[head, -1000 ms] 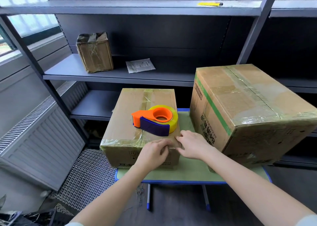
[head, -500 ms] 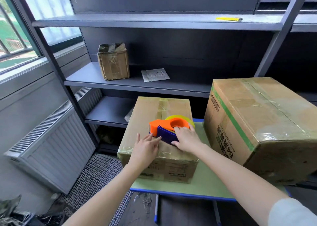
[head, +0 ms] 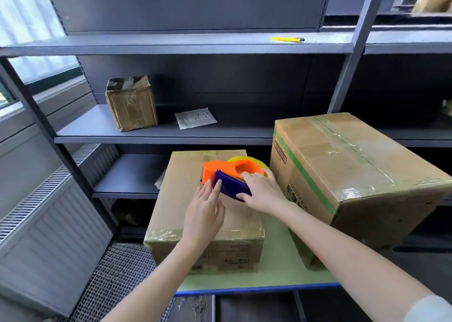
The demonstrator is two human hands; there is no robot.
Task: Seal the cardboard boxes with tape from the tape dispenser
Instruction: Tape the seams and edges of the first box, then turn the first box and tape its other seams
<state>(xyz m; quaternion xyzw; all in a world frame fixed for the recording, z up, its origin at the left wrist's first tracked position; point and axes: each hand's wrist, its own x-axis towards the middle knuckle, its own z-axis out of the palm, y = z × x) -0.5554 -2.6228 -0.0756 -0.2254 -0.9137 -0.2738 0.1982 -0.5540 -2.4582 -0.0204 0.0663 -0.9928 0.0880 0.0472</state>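
A small taped cardboard box (head: pixel 181 206) stands on the green table (head: pixel 274 270). An orange and purple tape dispenser (head: pixel 227 174) with a yellow roll lies on its top. My right hand (head: pixel 263 190) grips the dispenser's purple body from the right, fingers over its top and thumb at its near end. My left hand (head: pixel 205 211) lies flat on the box top with straight fingers, the fingertips touching the dispenser's left end. A larger taped box (head: pixel 354 174) with a green stripe stands to the right on the same table.
A grey metal shelf unit (head: pixel 171 133) stands behind the table, holding a worn small box (head: pixel 132 102) and a paper slip (head: pixel 195 118). A yellow cutter (head: pixel 287 39) lies on the upper shelf. A radiator (head: pixel 49 214) and a mesh floor mat (head: pixel 117 280) are at left.
Both hands left the box's front edge and went up to the dispenser. My right hand now grips it; my left hand lies flat beside it. The camera tilted upward.
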